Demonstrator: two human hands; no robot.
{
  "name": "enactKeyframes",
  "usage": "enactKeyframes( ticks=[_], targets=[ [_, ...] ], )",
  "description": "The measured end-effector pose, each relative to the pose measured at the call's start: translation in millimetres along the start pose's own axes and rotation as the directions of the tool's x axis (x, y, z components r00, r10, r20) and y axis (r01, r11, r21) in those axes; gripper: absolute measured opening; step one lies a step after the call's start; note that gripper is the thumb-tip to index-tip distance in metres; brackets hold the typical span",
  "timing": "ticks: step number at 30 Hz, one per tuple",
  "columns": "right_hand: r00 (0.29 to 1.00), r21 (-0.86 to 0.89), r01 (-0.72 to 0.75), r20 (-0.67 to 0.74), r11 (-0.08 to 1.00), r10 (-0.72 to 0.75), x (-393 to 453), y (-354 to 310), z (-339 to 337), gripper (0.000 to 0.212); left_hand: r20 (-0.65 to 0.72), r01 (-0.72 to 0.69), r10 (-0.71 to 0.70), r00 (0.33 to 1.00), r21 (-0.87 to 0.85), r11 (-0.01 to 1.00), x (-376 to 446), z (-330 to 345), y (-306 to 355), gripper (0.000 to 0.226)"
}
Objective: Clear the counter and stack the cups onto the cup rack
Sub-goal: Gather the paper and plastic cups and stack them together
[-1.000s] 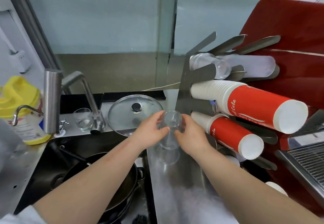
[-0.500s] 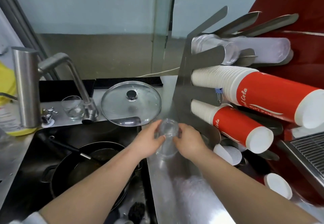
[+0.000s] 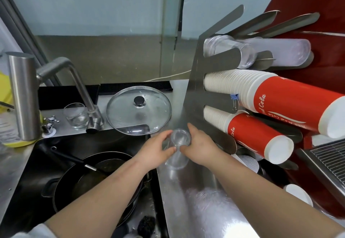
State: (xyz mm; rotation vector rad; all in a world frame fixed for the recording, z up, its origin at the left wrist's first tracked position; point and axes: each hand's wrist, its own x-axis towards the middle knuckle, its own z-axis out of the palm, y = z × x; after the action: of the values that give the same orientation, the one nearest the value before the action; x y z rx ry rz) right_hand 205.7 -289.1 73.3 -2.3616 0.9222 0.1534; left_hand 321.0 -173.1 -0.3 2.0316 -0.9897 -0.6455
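A short stack of clear plastic cups point(image 3: 178, 147) stands upside down on the steel counter point(image 3: 196, 191). My left hand point(image 3: 155, 153) grips it from the left and my right hand point(image 3: 200, 147) from the right. To the right stands the metal cup rack point(image 3: 209, 66). Its top slot holds clear plastic cups point(image 3: 231, 51) lying sideways. The slots below hold two long stacks of red and white paper cups point(image 3: 291, 103), the lower stack point(image 3: 255, 135) shorter.
A glass pan lid point(image 3: 139, 110) lies behind my hands. A small glass point(image 3: 75, 115) sits by the faucet point(image 3: 56, 70). The black sink at left holds a frying pan point(image 3: 93, 178). White lids point(image 3: 249, 163) lie under the rack. A grille point(image 3: 328, 157) sits at right.
Both hands have stayed on the clear cup stack, which looks pressed down shorter than a second ago. My view has shifted down and left, so the rack appears higher in frame.
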Motion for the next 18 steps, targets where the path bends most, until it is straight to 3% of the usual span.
enactKeyframes(
  ticks=[3,8,13,18],
  targets=[
    [0.998,-0.026,0.063,0.017,0.998,-0.063,2.8,-2.6,-0.4,0.076,0.010,0.031,-0.031,0.999,-0.002,1.000,0.4,-1.7,-4.9,0.067],
    [0.991,-0.060,0.121,-0.044,0.991,-0.124,1.5,2.0,9.2,0.065,0.061,0.043,-0.048,0.997,0.086,0.995,-3.3,1.7,-11.1,0.071],
    [0.981,-0.005,0.188,-0.050,0.982,-0.188,-10.6,12.0,14.6,0.057,0.170,0.138,-0.153,0.973,0.095,0.986,-15.1,15.5,-20.2,0.095],
    [0.979,0.085,0.194,-0.084,0.977,-0.187,-28.4,22.1,18.6,0.061,0.205,0.155,-0.176,0.963,0.115,0.981,-21.1,25.5,-20.3,0.091]
  ],
)
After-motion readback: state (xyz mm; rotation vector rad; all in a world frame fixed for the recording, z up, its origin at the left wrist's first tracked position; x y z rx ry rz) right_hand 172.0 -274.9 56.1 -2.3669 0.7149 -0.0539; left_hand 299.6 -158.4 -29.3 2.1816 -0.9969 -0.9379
